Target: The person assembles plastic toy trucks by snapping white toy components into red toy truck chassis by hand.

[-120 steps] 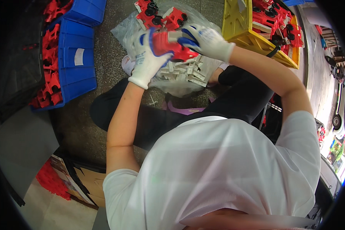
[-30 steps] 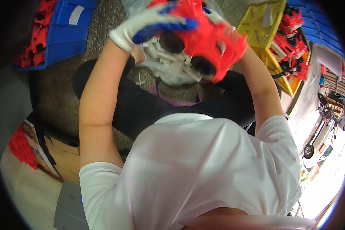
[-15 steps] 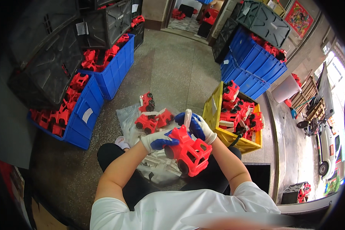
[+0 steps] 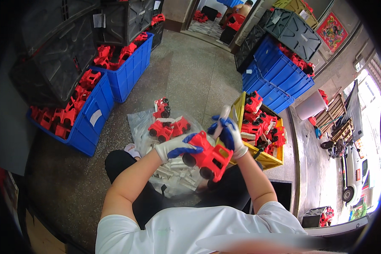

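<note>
My left hand [image 4: 181, 148], in a white glove with a blue-coated palm, grips the side of a red toy truck [image 4: 208, 157] with black wheels. Close to the truck's far right side is my right hand [image 4: 229, 134], gloved alike, its fingers closed around a pale, elongated plastic part [image 4: 219, 125] that sticks up from them. That part is slightly blurred. Beyond my left hand, several red toy trucks [image 4: 161, 129] lie on a clear plastic bag [image 4: 135, 122]. Below the held truck, many white plastic pieces [image 4: 178, 175] are heaped on the bag between my legs.
A yellow crate [image 4: 266, 158] filled with red trucks stands to my right. Blue crates [image 4: 98, 127] of red bodies line the left, with dark crates [image 4: 59, 63] stacked above. More blue crates [image 4: 279, 72] rise at the far right. A person [image 4: 243, 8] is beyond the doorway.
My right hand has moved away to the right with the pale part, off the truck's front. The truck has shifted slightly up the picture in my left hand.
</note>
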{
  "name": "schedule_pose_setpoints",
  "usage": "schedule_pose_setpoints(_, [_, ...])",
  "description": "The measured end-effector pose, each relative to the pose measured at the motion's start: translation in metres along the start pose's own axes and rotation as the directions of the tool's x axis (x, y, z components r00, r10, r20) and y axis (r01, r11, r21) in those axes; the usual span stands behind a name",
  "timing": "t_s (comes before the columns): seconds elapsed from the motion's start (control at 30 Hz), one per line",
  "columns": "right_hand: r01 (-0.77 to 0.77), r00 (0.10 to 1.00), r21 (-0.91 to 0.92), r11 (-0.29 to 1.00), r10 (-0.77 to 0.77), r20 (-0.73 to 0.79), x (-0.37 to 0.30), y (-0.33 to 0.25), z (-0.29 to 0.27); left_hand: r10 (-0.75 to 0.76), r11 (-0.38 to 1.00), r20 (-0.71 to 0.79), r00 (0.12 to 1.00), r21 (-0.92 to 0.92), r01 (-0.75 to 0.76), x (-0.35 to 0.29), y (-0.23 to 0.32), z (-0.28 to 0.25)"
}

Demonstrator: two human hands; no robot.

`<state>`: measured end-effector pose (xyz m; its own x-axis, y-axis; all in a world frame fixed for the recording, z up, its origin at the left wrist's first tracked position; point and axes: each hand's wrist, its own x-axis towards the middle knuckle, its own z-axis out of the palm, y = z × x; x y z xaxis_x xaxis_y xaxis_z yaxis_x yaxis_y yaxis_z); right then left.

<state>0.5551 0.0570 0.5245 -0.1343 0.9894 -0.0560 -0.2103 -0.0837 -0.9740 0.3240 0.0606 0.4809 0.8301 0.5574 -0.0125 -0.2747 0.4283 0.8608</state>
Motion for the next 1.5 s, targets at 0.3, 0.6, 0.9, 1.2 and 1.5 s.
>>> schedule_pose_setpoints(0.3, [-0.126, 0.989, -0.412, 0.902, 0.149, 0.024, -0.050, -0.031, -0.019, 0.327, 0.889, -0.392, 0.860, 0.435, -0.140, 0.014, -0.034, -0.033])
schedule_pose_setpoints(0.6, [-0.218, 0.973, -0.496, 0.841, 0.229, -0.039, -0.061, -0.037, -0.031, 0.478, 0.426, -0.122, 0.870, 0.898, -0.108, 0.021, -0.033, -0.017])
schedule_pose_setpoints(0.9, [0.313, 0.936, -0.827, 0.466, -0.003, 0.352, -0.063, 0.017, -0.041, 0.405, 0.410, -0.090, 0.910, 0.908, -0.092, 0.021, -0.036, 0.003])
schedule_pose_setpoints(1.2, [0.192, 0.962, -0.874, 0.447, 0.090, 0.257, -0.066, 0.008, -0.005, 0.438, 0.312, -0.098, 0.893, 0.949, -0.049, 0.026, -0.051, 0.004])
schedule_pose_setpoints(1.5, [0.310, 0.949, -0.900, 0.308, -0.166, 0.270, -0.065, 0.020, -0.028, 0.279, 0.507, -0.228, 0.933, 0.860, 0.059, 0.020, -0.034, -0.001])
